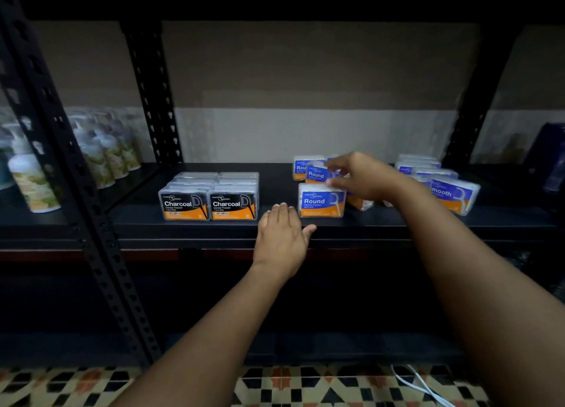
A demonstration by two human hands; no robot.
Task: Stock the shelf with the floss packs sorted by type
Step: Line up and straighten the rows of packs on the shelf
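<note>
Black metal shelf fills the view, dimly lit. Left of centre, the Charcoal packs sit in two neat rows at the front edge. Far right, Smooth packs cluster, one tilted. Between them, Round packs. Right hand reaches in, fingers curled, pinching a raised Round pack. Left hand rests flat on the shelf edge, fingers relaxed, holding nothing.

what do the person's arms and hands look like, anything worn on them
Both arms are bare as far as the frame shows: no sleeves in view. The left hand and right hand wear no gloves, and no watch, bracelet or ring is visible, though the dim light could hide small details.
</note>
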